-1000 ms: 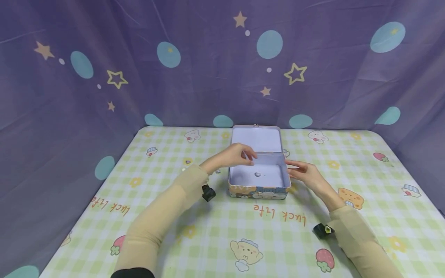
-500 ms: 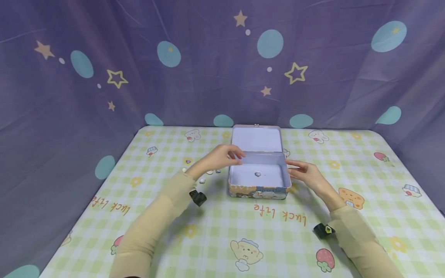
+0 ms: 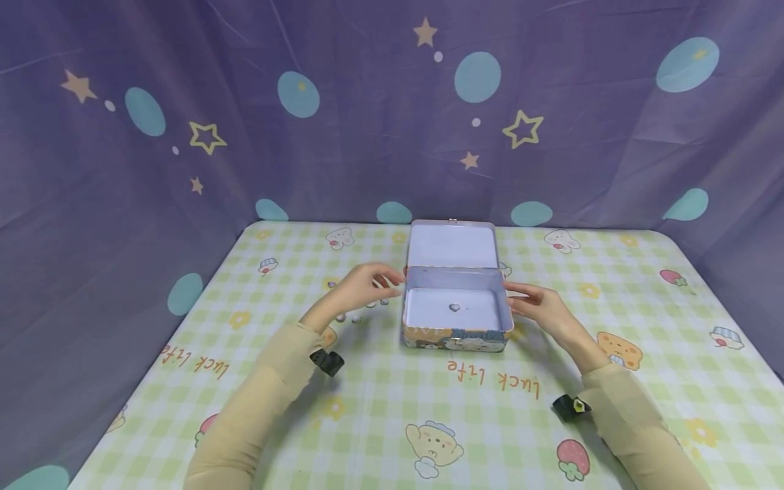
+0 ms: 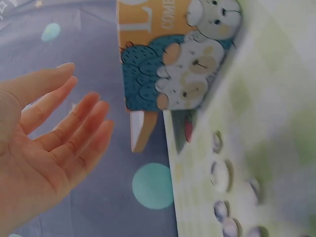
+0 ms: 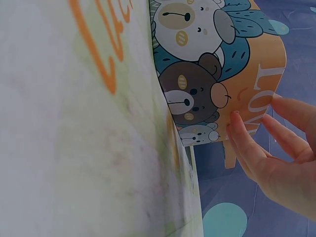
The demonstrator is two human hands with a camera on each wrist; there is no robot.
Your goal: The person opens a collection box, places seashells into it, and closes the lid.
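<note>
A tin box (image 3: 454,340) with a bear print stands with its lid (image 3: 452,245) tipped back. Inside it lies one small, shiny heart-shaped piece (image 3: 454,307). My left hand (image 3: 361,286) is in the air just left of the box, fingers loosely bent and nothing between them, as the left wrist view also shows. Under and beside it, several small pale, shiny pieces (image 4: 220,176) lie scattered on the tablecloth. My right hand (image 3: 539,309) rests its fingertips (image 5: 236,118) against the box's right side, with the thumb close to the rim.
A checked cloth (image 3: 367,422) with printed cartoons and lettering covers the table. Behind and around it hangs a purple curtain (image 3: 367,170) with stars. Each wrist carries a small black camera, the left one (image 3: 327,362) and the right one (image 3: 569,408), low over the cloth.
My left hand has drawn back leftward from above the box to beside it, uncovering more small pieces on the cloth. My right hand and the box have stayed put.
</note>
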